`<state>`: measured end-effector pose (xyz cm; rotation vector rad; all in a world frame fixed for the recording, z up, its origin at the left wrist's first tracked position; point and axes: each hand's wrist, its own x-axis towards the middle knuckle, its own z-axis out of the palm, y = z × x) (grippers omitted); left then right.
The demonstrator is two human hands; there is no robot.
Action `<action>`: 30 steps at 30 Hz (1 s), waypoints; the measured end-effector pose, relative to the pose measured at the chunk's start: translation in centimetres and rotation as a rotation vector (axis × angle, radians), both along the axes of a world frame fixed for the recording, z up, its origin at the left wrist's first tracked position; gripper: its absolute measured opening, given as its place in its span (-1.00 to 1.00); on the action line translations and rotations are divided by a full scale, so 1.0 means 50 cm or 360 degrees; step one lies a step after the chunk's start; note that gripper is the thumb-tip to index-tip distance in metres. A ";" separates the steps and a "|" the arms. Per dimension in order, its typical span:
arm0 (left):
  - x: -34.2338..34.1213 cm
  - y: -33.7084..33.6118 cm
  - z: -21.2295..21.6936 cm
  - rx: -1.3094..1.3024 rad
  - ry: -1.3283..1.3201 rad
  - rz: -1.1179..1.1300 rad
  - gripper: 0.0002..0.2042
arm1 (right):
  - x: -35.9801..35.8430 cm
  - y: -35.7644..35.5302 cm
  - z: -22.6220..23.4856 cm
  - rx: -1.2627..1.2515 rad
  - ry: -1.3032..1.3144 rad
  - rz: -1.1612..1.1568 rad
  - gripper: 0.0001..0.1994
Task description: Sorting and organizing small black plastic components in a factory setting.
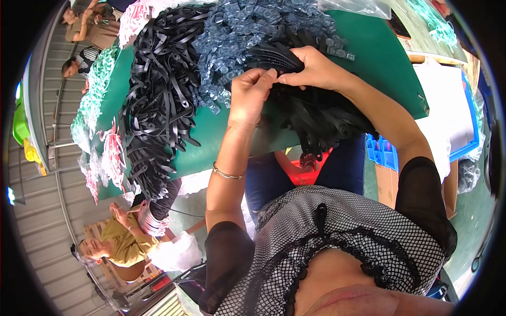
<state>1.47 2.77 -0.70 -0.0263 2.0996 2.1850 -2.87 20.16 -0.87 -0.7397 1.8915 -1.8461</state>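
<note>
One bundle of black straps (271, 58), nearer the right hand (315, 68)

At left, a heap of loose straps (161, 89) lies on the green table (211, 138). Clear bluish pieces (226, 39) pile up next, beyond the left hand (247, 94), its thumb and fingers pinched together, on what I cannot tell. The bundle lies just past the meeting fingertips, its long axis roughly sideways, its right end grasped in the right hand.

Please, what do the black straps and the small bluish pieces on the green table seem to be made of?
Black straps: probably rubber or soft plastic, smooth with a slight sheen; they curve and tangle limply.
Bluish pieces: likely hard, clear plastic with a glossy finish; they look see-through and their edges glint.
The exact plastic cannot be told.
</note>
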 end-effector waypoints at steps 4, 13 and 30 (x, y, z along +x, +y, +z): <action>-0.008 -0.017 0.001 0.0151 -0.0012 0.0193 -0.83 | -0.012 0.004 -0.015 0.0065 -0.0041 -0.0025 -0.85; -0.008 -0.027 -0.015 -0.0125 0.0001 0.0063 -0.81 | -0.019 0.001 -0.021 -0.0100 -0.0169 -0.0055 -0.77; 0.028 -0.137 -0.016 -0.1510 0.0732 0.0127 -0.85 | -0.022 0.006 -0.014 -0.0247 -0.0208 -0.0077 -0.81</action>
